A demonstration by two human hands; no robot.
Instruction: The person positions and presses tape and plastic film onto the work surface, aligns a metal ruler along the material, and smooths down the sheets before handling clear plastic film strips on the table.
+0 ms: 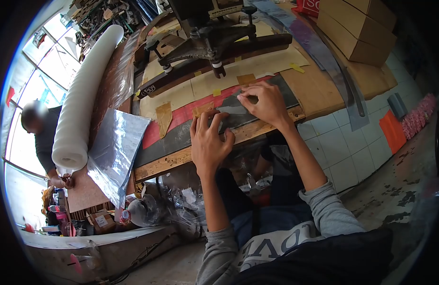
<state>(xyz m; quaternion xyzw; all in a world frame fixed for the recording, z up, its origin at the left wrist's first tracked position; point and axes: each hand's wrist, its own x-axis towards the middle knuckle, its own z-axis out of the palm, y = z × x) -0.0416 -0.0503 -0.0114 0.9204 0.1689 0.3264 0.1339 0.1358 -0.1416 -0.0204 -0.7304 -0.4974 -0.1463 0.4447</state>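
A dark mat (pixel 176 137) is laid along the front edge of a bench (pixel 168 163), before a black press (pixel 212 45). Above it, the left hand (pixel 211 142) is held with fingers curled and parted; the right hand's (pixel 267 102) thumb and fingertip are brought together, anything pinched being too small to tell.

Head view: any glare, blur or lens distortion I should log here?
Head view: windows at the left blown out near white; head view: bright glare on the clear plastic sheet; head view: fisheye curvature, with a dark rim around the image; head view: a soft blurred patch on the head of the person at left, while left hand and right hand read clearly.
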